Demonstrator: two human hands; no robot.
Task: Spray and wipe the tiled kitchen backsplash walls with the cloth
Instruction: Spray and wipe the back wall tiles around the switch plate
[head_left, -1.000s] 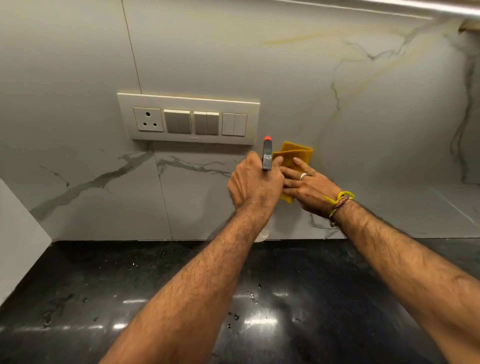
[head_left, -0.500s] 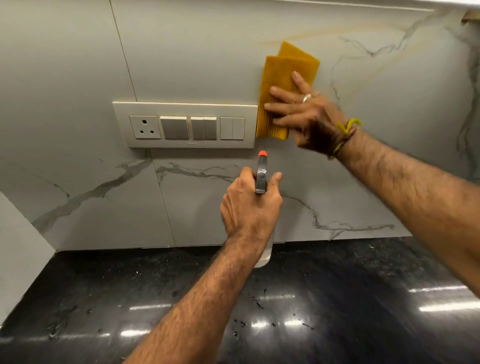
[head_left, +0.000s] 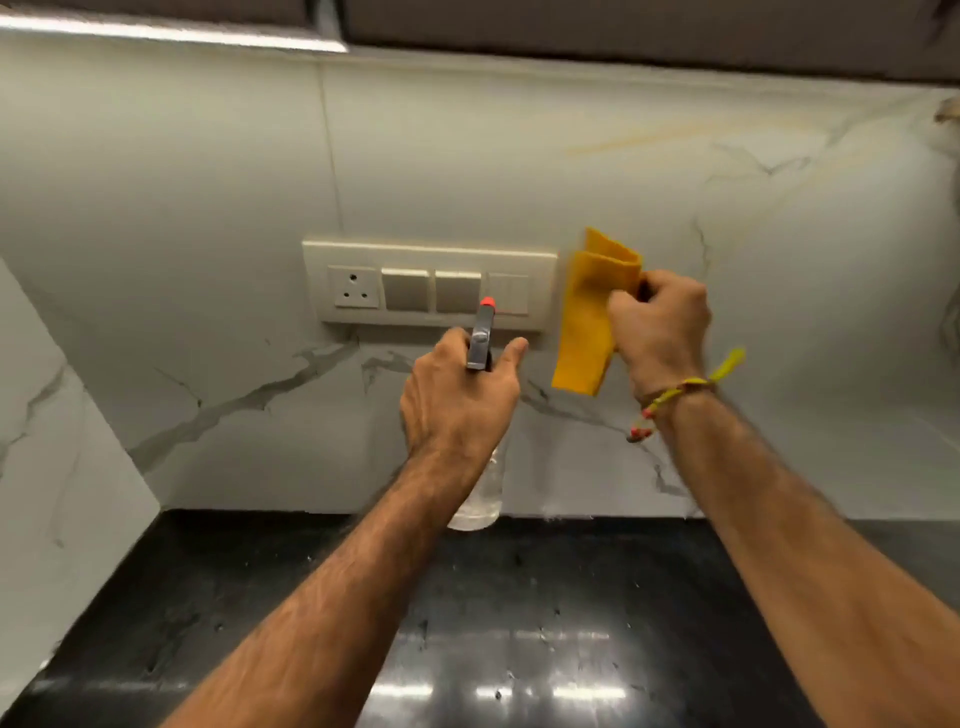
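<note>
- The left hand is wrapped tight around the neck of a spray bottle, with the thumb sticking up on the right side of it.
- The spray bottle has a grey head and a small red tip. The tip points at the wall, just under the switch plate.
- The clear bottom of the bottle hangs down below the left hand, just above the back edge of the black counter.
- The right hand is curled into a fist and grips a yellow cloth.
- The cloth is folded. It hangs down from the fist, in front of the wall, just to the right of the switch plate. I cannot tell if it touches the wall.
- The right hand looks a bit blurry.
- A yellow thread band is tied around the right wrist.
- The wall is made of big white tiles with grey lines like marble. A faint yellow streak runs across it high up on the right.
- The switch plate sits in the middle of the wall. It has one socket on its left end and switches beside it.
- The black counter is shiny, with little drops and specks on it.
- A side wall with the same white tiles meets the counter at its left edge.
- A dark cabinet hangs over the top of the wall.
</note>
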